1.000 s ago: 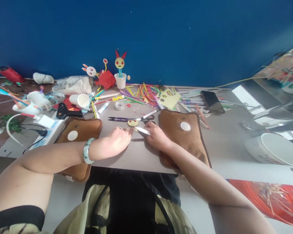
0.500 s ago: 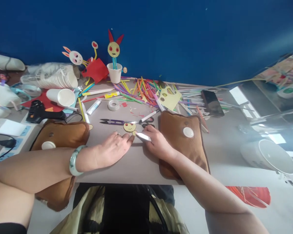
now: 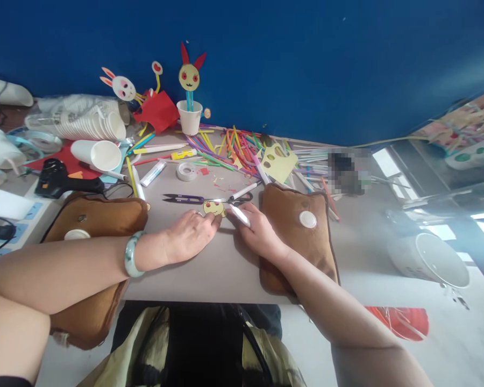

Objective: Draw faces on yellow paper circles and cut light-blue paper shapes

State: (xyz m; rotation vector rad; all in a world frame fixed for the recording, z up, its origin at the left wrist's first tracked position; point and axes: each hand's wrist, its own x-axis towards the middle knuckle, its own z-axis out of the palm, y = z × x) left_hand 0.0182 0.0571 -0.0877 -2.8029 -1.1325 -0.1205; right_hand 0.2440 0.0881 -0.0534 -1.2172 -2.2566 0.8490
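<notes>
White marker [image 3: 240, 216] in right hand [image 3: 258, 228]; left hand [image 3: 192, 235] palm down.

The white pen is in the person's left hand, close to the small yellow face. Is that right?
Not quite. The head view shows the white pen in the person's right hand; it is indeed close to the small yellow face.

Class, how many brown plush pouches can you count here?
2: the left pouch is partly covered by the left forearm; the right pouch is partly covered by the right forearm.
</notes>
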